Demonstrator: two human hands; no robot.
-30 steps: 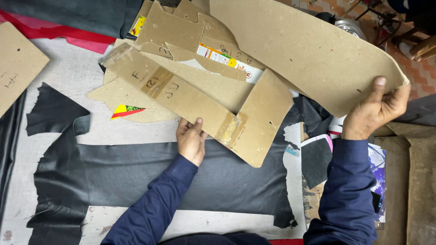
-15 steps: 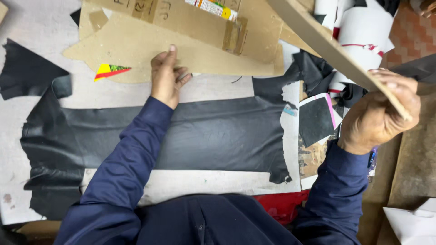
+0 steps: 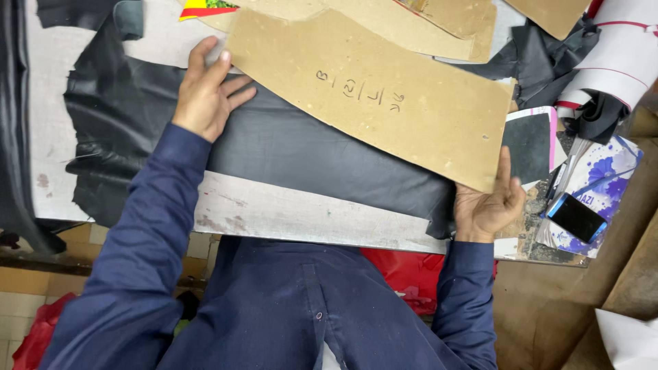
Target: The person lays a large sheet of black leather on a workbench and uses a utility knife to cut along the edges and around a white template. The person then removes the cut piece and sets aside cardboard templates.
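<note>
At the counter's right edge lies a small phone [image 3: 577, 218], its dark rectangular screen blank, framed in blue. It rests on a white packet [image 3: 603, 179] printed with purple flowers. Just left of that sits a flat card package [image 3: 531, 140], black-faced with a pink and white border. At the top edge, a red, yellow and green label [image 3: 205, 7] peeks out from under cardboard.

The large brown cardboard pattern [image 3: 384, 103], held up on edge at the right half a second ago, now lies flat across the black leather [image 3: 308, 154]. The right hand [image 3: 488, 205] has dropped to its lower right corner, and the left hand [image 3: 205, 92] has moved onto its left end.
</note>
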